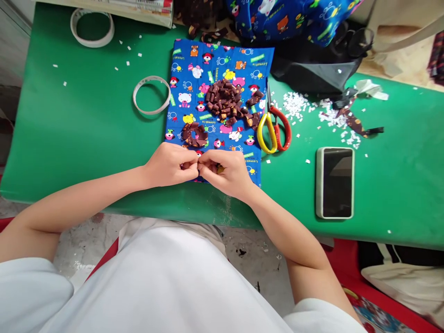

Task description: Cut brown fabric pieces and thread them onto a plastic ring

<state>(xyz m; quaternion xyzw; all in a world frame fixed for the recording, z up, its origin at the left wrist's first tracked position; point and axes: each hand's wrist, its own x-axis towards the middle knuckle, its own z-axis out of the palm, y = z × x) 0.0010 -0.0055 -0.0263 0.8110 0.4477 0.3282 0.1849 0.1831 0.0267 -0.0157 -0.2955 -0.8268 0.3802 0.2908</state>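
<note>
So both hands are working fingertip to fingertip right at the near edge of the blue cartoon cloth. The left hand and right hand are curling shut, pinching one small brown piece between them, and it's mostly hidden by the fingers. Looks to me like the folding/pinching stage on a single piece. Just beyond the knuckles a ring of brown pieces is sitting, and a loose pile is lying further out. Scissors are resting off to the right hand's side. Whatever follows is calling for a tight fingertip grip, I reckon, since the piece is tiny.
</note>
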